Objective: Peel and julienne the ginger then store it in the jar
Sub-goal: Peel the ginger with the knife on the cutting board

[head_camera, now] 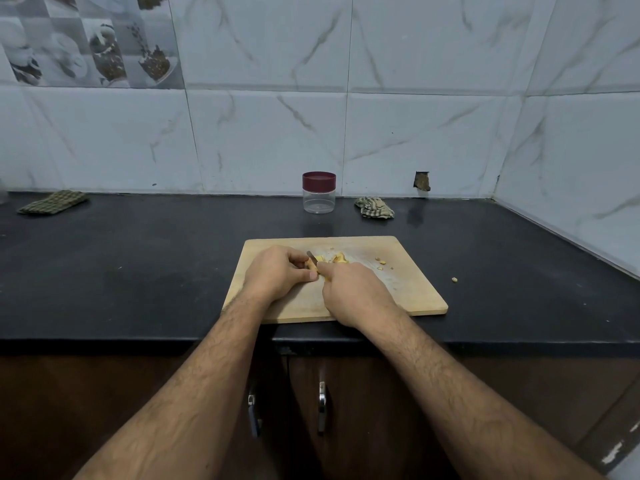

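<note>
Wooden cutting board [408, 292], one jar [319, 197], two cloths on black counter [138, 265]; left hand [277, 275] pinches ginger [312, 265], right hand [353, 292] grips knife [311, 257].

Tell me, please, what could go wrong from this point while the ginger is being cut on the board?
The left hand pinches a small ginger piece right beside the knife held by the right hand, so the fingertips could get nicked. One scrap already lies off the cutting board, so more pieces may scatter onto the dark counter. The jar has its lid on, which may delay storing.
</note>
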Motion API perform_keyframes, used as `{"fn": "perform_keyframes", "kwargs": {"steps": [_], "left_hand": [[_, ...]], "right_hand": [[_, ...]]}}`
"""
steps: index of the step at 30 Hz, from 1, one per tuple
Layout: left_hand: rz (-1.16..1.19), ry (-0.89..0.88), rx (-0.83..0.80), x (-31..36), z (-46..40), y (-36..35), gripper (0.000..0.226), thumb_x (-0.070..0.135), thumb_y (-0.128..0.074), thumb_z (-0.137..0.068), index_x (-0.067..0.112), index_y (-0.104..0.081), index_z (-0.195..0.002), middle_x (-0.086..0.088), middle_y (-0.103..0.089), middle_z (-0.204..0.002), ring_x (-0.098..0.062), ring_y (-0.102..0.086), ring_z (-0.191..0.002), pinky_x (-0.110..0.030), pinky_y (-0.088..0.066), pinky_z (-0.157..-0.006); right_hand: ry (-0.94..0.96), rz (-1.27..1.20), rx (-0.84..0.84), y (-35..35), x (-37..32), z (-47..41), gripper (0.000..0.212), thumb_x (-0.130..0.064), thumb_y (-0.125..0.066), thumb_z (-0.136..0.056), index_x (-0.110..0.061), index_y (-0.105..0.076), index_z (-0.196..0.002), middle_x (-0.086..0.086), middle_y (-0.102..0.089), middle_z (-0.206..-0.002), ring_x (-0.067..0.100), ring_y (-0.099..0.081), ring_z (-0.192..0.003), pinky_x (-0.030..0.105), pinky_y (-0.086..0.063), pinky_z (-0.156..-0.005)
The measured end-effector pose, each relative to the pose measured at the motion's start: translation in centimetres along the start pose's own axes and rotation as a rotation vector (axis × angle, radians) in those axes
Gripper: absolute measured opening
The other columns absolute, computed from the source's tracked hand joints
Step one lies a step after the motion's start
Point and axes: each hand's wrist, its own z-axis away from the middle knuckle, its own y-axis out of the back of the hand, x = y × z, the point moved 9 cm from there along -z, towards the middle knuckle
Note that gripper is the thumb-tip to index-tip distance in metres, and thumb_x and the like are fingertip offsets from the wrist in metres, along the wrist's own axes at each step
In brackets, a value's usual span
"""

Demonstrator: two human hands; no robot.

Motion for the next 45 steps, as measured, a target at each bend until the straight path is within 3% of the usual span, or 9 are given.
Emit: {"fn": "perform_keyframes", "kwargs": {"steps": [6,11,15,26,36,45], "left_hand": [[-0.004,-0.004,0.0,-0.1,-0.1,0.0,0.011,0.034,-0.083,-0.076,0.036,-0.077,-0.085,0.013,-0.073,-0.089,-0.011,-0.065,-0.091,-0.038,-0.052,-0.085],[-0.024,-0.014,0.011,0.0,-0.1,0.0,0.014,0.033,-0.082,-0.078,0.035,-0.077,-0.091,0.015,-0.071,-0.092,-0.01,-0.064,-0.093,-0.034,-0.051,-0.084],[-0.029,-0.011,0.036,0.0,0.1,0.1,0.015,0.031,-0.082,-0.079,0.033,-0.078,-0.093,0.016,-0.07,-0.09,-0.01,-0.064,-0.092,-0.032,-0.051,-0.082],[-0.036,0.034,0.06,-0.6,0.1,0.0,0.021,0.041,-0.083,-0.076,0.037,-0.077,-0.096,0.017,-0.072,-0.091,-0.007,-0.064,-0.092,-0.035,-0.052,-0.082],[-0.042,0.057,0.055,-0.7,0.0,-0.1,0.031,0.042,-0.083,-0.076,0.034,-0.076,-0.105,0.016,-0.072,-0.096,-0.007,-0.064,-0.095,-0.034,-0.052,-0.085],[0.017,0.05,0.058,-1.3,0.0,-0.1,0.023,0.04,-0.086,-0.072,0.034,-0.076,-0.092,0.016,-0.072,-0.086,-0.007,-0.065,-0.091,-0.036,-0.052,-0.086]], "right_hand": [[-0.012,-0.037,-0.03,-0.4,0.0,-1.1,0.044,-0.014,-0.041,-0.096,-0.032,-0.056,-0.132,0.004,-0.063,-0.107,0.023,-0.054,-0.093,0.03,-0.042,-0.071],[-0.031,-0.025,-0.048,-0.7,-0.3,-2.1,0.03,-0.025,-0.043,-0.099,-0.024,-0.062,-0.121,0.007,-0.064,-0.112,0.027,-0.058,-0.1,0.031,-0.042,-0.072],[-0.047,0.017,-0.079,-0.5,-0.7,-2.2,0.027,-0.016,-0.045,-0.094,-0.019,-0.062,-0.115,0.008,-0.064,-0.112,0.027,-0.057,-0.094,0.032,-0.041,-0.068],[-0.029,0.096,-0.103,0.3,-0.6,1.3,0.049,-0.009,-0.042,-0.095,-0.024,-0.05,-0.14,0.007,-0.059,-0.127,0.026,-0.057,-0.113,0.032,-0.041,-0.074],[0.004,0.16,-0.093,1.0,-0.3,4.2,0.05,-0.011,-0.046,-0.094,-0.028,-0.048,-0.142,0.005,-0.061,-0.12,0.023,-0.058,-0.107,0.034,-0.045,-0.077],[-0.074,-0.019,-0.072,0.9,0.8,3.5,0.05,-0.009,-0.042,-0.092,-0.03,-0.054,-0.137,0.003,-0.062,-0.121,0.023,-0.057,-0.108,0.033,-0.044,-0.077]]}}
